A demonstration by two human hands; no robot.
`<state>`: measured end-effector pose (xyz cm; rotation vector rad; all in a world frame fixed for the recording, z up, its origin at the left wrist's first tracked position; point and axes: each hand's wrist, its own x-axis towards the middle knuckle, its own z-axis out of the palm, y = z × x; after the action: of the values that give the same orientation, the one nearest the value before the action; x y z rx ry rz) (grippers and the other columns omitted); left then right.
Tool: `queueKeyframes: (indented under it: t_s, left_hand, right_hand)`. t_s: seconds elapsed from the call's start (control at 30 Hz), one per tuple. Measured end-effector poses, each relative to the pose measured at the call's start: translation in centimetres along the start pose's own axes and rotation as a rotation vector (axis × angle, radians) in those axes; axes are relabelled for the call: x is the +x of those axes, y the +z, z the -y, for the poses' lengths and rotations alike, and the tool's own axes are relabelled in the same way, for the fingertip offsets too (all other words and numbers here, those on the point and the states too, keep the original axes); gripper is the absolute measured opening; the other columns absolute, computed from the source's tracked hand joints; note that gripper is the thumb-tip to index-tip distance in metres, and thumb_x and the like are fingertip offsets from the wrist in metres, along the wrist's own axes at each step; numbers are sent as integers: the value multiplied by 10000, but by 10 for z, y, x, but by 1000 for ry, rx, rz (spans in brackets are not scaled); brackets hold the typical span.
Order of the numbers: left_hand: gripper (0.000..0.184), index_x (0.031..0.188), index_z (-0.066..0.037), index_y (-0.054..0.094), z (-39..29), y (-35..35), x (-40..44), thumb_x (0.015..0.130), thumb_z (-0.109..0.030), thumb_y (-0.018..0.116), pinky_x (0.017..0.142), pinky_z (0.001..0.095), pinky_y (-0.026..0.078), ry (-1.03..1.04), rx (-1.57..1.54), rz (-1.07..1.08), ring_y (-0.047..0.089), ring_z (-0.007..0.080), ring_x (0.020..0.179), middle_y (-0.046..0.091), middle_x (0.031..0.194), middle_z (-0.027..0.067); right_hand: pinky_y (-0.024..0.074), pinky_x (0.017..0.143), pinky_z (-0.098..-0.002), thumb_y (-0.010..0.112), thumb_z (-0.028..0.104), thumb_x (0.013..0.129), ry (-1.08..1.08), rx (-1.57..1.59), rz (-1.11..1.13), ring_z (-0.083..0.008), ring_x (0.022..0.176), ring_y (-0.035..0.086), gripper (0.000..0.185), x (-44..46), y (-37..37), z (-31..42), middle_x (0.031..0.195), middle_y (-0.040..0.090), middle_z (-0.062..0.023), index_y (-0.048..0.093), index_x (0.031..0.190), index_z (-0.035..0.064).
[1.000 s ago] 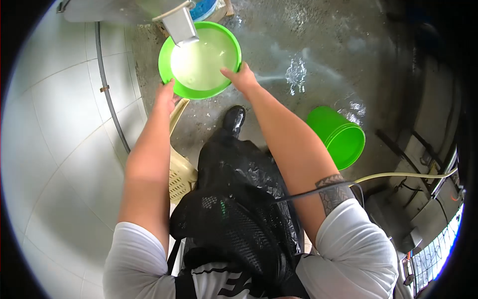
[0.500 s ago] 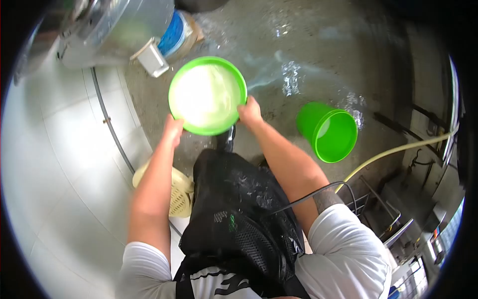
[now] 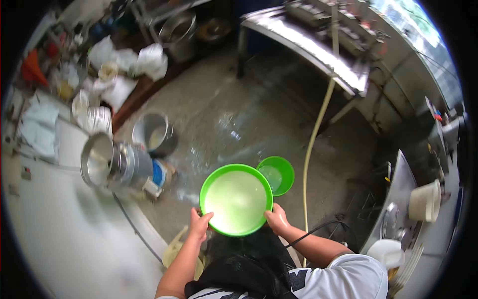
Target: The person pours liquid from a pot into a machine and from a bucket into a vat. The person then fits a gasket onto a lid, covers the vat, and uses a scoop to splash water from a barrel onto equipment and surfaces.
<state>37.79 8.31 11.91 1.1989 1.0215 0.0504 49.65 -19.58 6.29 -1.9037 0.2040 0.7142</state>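
Glossy plastic and bright metal, and we're right here
We've got smooth green plastic on the basin (image 3: 236, 166) and the bucket (image 3: 290, 173), shiny metal on the table (image 3: 299, 43) and the machine (image 3: 133, 162), a rough grey floor (image 3: 199, 117) glistening in patches, and matt white cloth in the sleeve (image 3: 351, 280)

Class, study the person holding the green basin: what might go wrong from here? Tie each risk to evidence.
The open basin in the left hand and right hand holds pale liquid that might slosh out. The floor has wet, shiny patches, so a foot might slip. The hose near the green bucket might catch a foot.
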Motion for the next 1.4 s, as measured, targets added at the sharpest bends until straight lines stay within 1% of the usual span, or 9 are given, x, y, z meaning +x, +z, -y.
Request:
queueKeyframes:
  t_s: [0.07,0.17,0.27,0.4,0.7,1.03,1.33,1.37,1.4]
  left_hand:
    - [475,1205,-20,406,-37,30,-28,824,-67,686,480,363,567,47,36,78,679,242,759,599,1047,166]
    - [414,1123,-25,421,-67,61,-81,814,-83,689,356,300,428,151,148,301,586,166,589,592,919,122]
    - [368,1086,-29,427,-84,90,-119,800,-64,657,355,298,427,211,186,494,551,156,532,578,873,109]
    - [278,1064,-8,480,-109,139,-189,810,-28,591,335,270,390,254,234,708,485,136,412,595,759,95]
    - [316,1077,21,484,-92,230,-345,827,-66,656,322,241,345,237,389,1168,472,95,426,586,767,77]
    - [267,966,17,486,29,288,-497,796,-63,677,302,240,337,165,401,1269,477,101,395,567,662,61]
    - [378,1060,39,460,101,304,-543,769,-88,666,353,265,389,142,617,1221,517,136,465,591,765,102]
    - [391,1069,40,450,102,308,-545,773,-94,668,354,268,395,146,630,1230,520,138,467,595,778,106]
    - [403,1078,41,441,104,311,-546,777,-100,669,355,271,401,148,645,1239,522,140,468,599,791,110]
  right_hand:
    - [585,614,-393,570,105,850,100,225,-5,-295,716,697,328,-63,-46,52,950,692,-213,630,1109,-87]
    - [560,491,-339,556,80,850,3,390,-69,-247,616,673,334,-131,-97,48,949,684,-192,611,1135,-87]
    - [535,475,-341,568,75,829,-91,415,-296,-218,588,646,291,-216,-132,63,834,667,-142,620,1069,-80]
    - [513,446,-305,576,82,810,-181,568,-521,-186,561,624,278,-301,-162,44,825,661,-115,612,1049,-56]
    - [531,439,-313,583,86,844,-148,687,-923,-192,588,648,286,-497,-206,1,861,681,-142,608,1066,-92]
    - [511,435,-285,596,94,853,-147,787,-1128,-169,621,650,272,-631,-268,-116,884,683,-123,636,1058,-80]
    - [540,446,-300,593,120,891,-84,738,-1145,-184,678,674,273,-667,-288,-209,939,685,-119,632,1105,-45]
    - [570,599,-309,603,167,960,-62,643,-1129,-185,780,675,286,-666,-293,-231,964,682,-108,626,1147,-49]
    - [570,599,-309,603,167,960,-61,641,-1122,-185,780,675,286,-668,-298,-235,964,682,-108,626,1147,-49]
